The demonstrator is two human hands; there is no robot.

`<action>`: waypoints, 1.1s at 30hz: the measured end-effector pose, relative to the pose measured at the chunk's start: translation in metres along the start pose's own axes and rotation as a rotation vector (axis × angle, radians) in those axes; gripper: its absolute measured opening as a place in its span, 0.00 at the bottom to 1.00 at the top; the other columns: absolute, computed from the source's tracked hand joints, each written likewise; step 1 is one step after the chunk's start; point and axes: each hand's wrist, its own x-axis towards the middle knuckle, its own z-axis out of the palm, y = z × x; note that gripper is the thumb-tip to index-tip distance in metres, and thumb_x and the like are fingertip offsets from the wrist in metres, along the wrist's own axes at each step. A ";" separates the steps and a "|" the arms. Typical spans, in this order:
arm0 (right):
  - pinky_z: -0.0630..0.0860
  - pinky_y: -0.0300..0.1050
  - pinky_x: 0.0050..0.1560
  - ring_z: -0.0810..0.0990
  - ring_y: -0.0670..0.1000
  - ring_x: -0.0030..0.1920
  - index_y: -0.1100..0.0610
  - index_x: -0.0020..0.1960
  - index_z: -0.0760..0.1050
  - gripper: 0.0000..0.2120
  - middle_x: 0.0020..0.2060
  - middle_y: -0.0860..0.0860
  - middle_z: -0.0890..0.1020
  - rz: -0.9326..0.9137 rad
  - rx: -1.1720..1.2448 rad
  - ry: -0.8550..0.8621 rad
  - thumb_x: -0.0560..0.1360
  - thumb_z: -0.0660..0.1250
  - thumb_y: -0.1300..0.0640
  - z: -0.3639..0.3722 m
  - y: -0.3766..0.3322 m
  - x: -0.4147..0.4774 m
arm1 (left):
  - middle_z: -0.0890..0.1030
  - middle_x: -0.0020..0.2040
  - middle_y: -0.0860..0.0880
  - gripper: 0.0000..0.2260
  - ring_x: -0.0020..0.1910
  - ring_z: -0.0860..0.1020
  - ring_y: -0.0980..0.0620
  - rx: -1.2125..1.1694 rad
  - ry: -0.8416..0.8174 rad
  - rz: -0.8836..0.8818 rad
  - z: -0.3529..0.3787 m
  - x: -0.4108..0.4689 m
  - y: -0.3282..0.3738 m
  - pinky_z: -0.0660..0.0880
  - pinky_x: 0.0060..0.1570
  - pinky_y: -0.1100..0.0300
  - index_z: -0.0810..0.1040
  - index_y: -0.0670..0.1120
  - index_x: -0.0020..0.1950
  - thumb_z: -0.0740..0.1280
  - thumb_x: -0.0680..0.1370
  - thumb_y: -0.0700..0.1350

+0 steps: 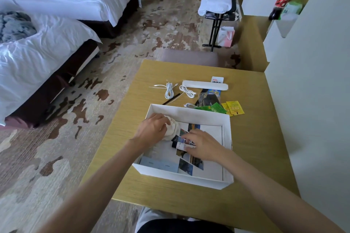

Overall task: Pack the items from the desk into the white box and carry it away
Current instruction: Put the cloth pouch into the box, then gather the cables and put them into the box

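Observation:
The open white box (189,177) sits on the wooden desk (255,147), with a photo-printed booklet (212,134) lying flat on its bottom. Inside the box, my left hand (151,128) rests on a cream cloth bundle (173,127) at the back left. My right hand (202,144) grips a small dark and white tube (179,144) next to that bundle. Behind the box lie two coiled white cables (169,91), a black pen (171,98), a long white case (205,85), green packets (212,108) and yellow packets (233,109).
A padded stool (189,56) stands past the desk's far edge. Two beds with white sheets (56,15) fill the left side. A folding rack (217,9) with a white bag stands farther back. Bottles (282,4) and a white wall (312,100) are on the right.

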 end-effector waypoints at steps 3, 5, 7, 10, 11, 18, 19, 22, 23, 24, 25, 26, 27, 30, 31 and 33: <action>0.75 0.43 0.49 0.75 0.45 0.45 0.52 0.64 0.76 0.16 0.47 0.45 0.78 0.027 0.136 0.092 0.76 0.66 0.56 -0.035 0.006 0.004 | 0.82 0.51 0.47 0.07 0.52 0.77 0.46 -0.049 0.050 0.000 -0.004 0.012 0.002 0.78 0.40 0.52 0.81 0.44 0.50 0.64 0.75 0.39; 0.75 0.39 0.46 0.76 0.42 0.43 0.52 0.62 0.76 0.14 0.46 0.42 0.77 0.051 0.192 0.154 0.77 0.65 0.59 -0.060 0.013 0.012 | 0.82 0.50 0.48 0.07 0.53 0.77 0.47 -0.084 0.070 0.003 -0.007 0.029 0.003 0.78 0.41 0.51 0.81 0.44 0.50 0.65 0.76 0.40; 0.76 0.39 0.43 0.77 0.41 0.43 0.53 0.61 0.77 0.13 0.45 0.42 0.78 0.086 0.226 0.231 0.77 0.64 0.60 -0.080 0.023 0.023 | 0.82 0.50 0.48 0.06 0.53 0.76 0.47 -0.105 0.077 0.017 -0.009 0.051 0.005 0.78 0.41 0.51 0.80 0.44 0.50 0.65 0.76 0.41; 0.78 0.41 0.44 0.79 0.42 0.43 0.55 0.59 0.78 0.12 0.45 0.46 0.81 0.168 0.262 0.310 0.78 0.63 0.62 -0.099 0.049 0.043 | 0.82 0.49 0.49 0.06 0.51 0.77 0.48 -0.131 0.049 0.050 -0.005 0.088 0.004 0.79 0.39 0.51 0.80 0.44 0.50 0.64 0.76 0.41; 0.78 0.41 0.44 0.78 0.41 0.43 0.56 0.59 0.78 0.12 0.46 0.47 0.81 0.206 0.262 0.313 0.78 0.63 0.63 -0.103 0.060 0.051 | 0.82 0.49 0.50 0.07 0.51 0.77 0.49 -0.142 0.022 0.040 -0.001 0.100 0.001 0.79 0.40 0.51 0.80 0.44 0.50 0.64 0.77 0.41; 0.75 0.42 0.41 0.80 0.50 0.46 0.54 0.56 0.79 0.11 0.47 0.49 0.81 0.477 0.214 0.141 0.78 0.61 0.62 -0.092 0.125 0.115 | 0.81 0.54 0.49 0.08 0.45 0.78 0.48 -0.171 -0.201 -0.357 0.041 0.185 -0.040 0.73 0.39 0.57 0.77 0.50 0.53 0.60 0.78 0.48; 0.75 0.44 0.43 0.80 0.51 0.47 0.55 0.55 0.78 0.10 0.46 0.49 0.81 0.492 0.212 0.138 0.77 0.62 0.62 -0.088 0.129 0.126 | 0.81 0.53 0.48 0.09 0.45 0.78 0.45 -0.155 -0.203 -0.457 0.047 0.194 -0.050 0.72 0.39 0.57 0.75 0.49 0.54 0.60 0.78 0.50; 0.76 0.48 0.51 0.80 0.50 0.53 0.56 0.58 0.78 0.12 0.52 0.50 0.82 0.555 0.226 0.156 0.77 0.62 0.59 -0.077 0.129 0.164 | 0.79 0.55 0.43 0.18 0.50 0.79 0.40 -0.021 -0.347 -0.635 0.063 0.212 -0.086 0.73 0.43 0.53 0.68 0.44 0.60 0.62 0.76 0.54; 0.76 0.50 0.52 0.79 0.51 0.54 0.56 0.60 0.77 0.13 0.54 0.51 0.81 0.572 0.219 0.165 0.77 0.62 0.58 -0.073 0.129 0.177 | 0.77 0.57 0.43 0.21 0.52 0.78 0.40 0.027 -0.394 -0.646 0.069 0.216 -0.097 0.73 0.45 0.52 0.66 0.44 0.62 0.62 0.76 0.55; 0.77 0.52 0.53 0.79 0.52 0.55 0.57 0.61 0.76 0.14 0.56 0.52 0.81 0.578 0.202 0.169 0.77 0.62 0.57 -0.069 0.129 0.190 | 0.77 0.59 0.43 0.23 0.53 0.78 0.40 0.067 -0.421 -0.643 0.076 0.218 -0.107 0.73 0.45 0.52 0.64 0.44 0.63 0.61 0.76 0.57; 0.76 0.54 0.54 0.78 0.53 0.56 0.57 0.63 0.75 0.16 0.57 0.54 0.79 0.574 0.168 0.162 0.77 0.62 0.55 -0.064 0.130 0.202 | 0.76 0.59 0.43 0.25 0.51 0.79 0.40 0.103 -0.433 -0.624 0.083 0.221 -0.115 0.72 0.43 0.52 0.63 0.44 0.65 0.60 0.76 0.58; 0.76 0.55 0.55 0.76 0.54 0.58 0.57 0.64 0.74 0.17 0.57 0.54 0.78 0.565 0.116 0.145 0.77 0.63 0.54 -0.060 0.130 0.212 | 0.77 0.57 0.43 0.26 0.47 0.79 0.41 0.137 -0.431 -0.587 0.090 0.224 -0.121 0.71 0.40 0.53 0.62 0.44 0.66 0.59 0.76 0.60; 0.75 0.56 0.55 0.75 0.55 0.59 0.56 0.65 0.73 0.18 0.57 0.55 0.77 0.550 0.058 0.121 0.77 0.63 0.53 -0.056 0.131 0.222 | 0.78 0.54 0.43 0.26 0.42 0.78 0.43 0.164 -0.420 -0.542 0.096 0.227 -0.124 0.70 0.37 0.55 0.61 0.45 0.66 0.58 0.76 0.61; 0.76 0.54 0.52 0.77 0.57 0.57 0.57 0.63 0.72 0.17 0.55 0.54 0.78 0.461 -0.117 0.077 0.75 0.65 0.53 -0.042 0.132 0.243 | 0.78 0.44 0.45 0.23 0.37 0.77 0.44 0.167 -0.369 -0.461 0.107 0.236 -0.127 0.68 0.34 0.57 0.65 0.47 0.62 0.59 0.75 0.62; 0.76 0.52 0.49 0.78 0.56 0.55 0.57 0.62 0.73 0.17 0.54 0.54 0.80 0.426 -0.175 0.084 0.74 0.66 0.55 -0.038 0.132 0.247 | 0.78 0.43 0.45 0.21 0.38 0.77 0.44 0.153 -0.359 -0.455 0.109 0.238 -0.127 0.68 0.34 0.57 0.68 0.48 0.59 0.60 0.74 0.61; 0.75 0.51 0.46 0.81 0.55 0.52 0.57 0.59 0.75 0.15 0.52 0.53 0.82 0.387 -0.241 0.126 0.73 0.67 0.57 -0.032 0.133 0.250 | 0.78 0.39 0.46 0.17 0.36 0.76 0.45 0.133 -0.341 -0.447 0.110 0.239 -0.126 0.68 0.34 0.58 0.72 0.48 0.55 0.62 0.74 0.58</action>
